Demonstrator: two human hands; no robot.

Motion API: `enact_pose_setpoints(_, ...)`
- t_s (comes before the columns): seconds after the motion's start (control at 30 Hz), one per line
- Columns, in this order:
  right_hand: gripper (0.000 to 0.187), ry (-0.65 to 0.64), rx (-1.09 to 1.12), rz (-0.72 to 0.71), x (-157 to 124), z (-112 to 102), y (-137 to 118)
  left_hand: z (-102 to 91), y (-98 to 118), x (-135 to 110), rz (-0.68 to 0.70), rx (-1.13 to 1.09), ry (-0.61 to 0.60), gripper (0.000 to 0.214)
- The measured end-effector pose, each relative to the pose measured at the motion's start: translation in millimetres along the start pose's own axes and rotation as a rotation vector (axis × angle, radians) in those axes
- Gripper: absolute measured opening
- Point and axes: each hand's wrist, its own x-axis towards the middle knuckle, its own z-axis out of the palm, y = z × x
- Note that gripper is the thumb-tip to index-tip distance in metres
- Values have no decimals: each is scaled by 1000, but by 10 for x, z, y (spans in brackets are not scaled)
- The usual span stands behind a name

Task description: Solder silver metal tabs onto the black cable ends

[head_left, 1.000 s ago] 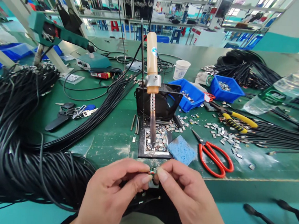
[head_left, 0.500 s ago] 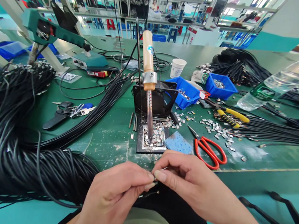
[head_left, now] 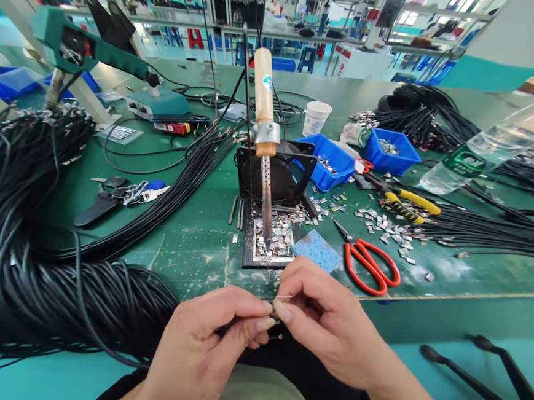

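Note:
My left hand (head_left: 207, 337) is closed in a pinch on a thin black cable, whose tip (head_left: 278, 337) pokes out below the fingers. Fingertip to fingertip with it, my right hand (head_left: 326, 322) pinches a fine pale wire (head_left: 286, 296). The exact spot where the pieces meet is hidden by the fingers. Just beyond the hands, a wooden-handled soldering iron (head_left: 265, 110) hangs tip down over a tray (head_left: 255, 262) of small metal connectors. A blue sponge (head_left: 318, 251) lies to the right of the tray, beside red-handled scissors (head_left: 368, 263).
A big bundle of black cables (head_left: 87, 309) fills the left side. A fan (head_left: 273, 176) stands behind the tray, with blue bins (head_left: 332, 162), a paper cup (head_left: 316, 119), pliers (head_left: 405, 201) and a water bottle (head_left: 474, 158) farther right. Keys (head_left: 133, 192) lie left of centre.
The fingertips stay together, with small shifts. The right fingers have lifted slightly and more of the cable tip shows below. The whole view has tilted a little.

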Motion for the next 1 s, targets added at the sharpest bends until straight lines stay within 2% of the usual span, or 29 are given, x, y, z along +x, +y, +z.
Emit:
enact_pose_setpoints(0.1,12,57,-30,-80,-24,57,46,11,20,2,-43,3,-2,17)
enact_pose_setpoints(0.23,14,140,29,-43,-52,42,55,15,34,0,-51,18,-4,16)
enact_pose_setpoints(0.33,17,152,22,5,-75,-48,12,10,41,0,-68,4,2,17)
enact_pose_setpoints(0.47,9,58,-80,-17,-75,-162,-55,0,48,2,-61,6,-1,18)
enact_pose_setpoints(0.67,22,-65,-211,-96,-73,-212,-91,-6,48,18,0,43,-33,19)
enact_pose_setpoints(1.0,39,-268,-536,-127,-84,-305,-165,-18,63,38,36,99,-47,23)
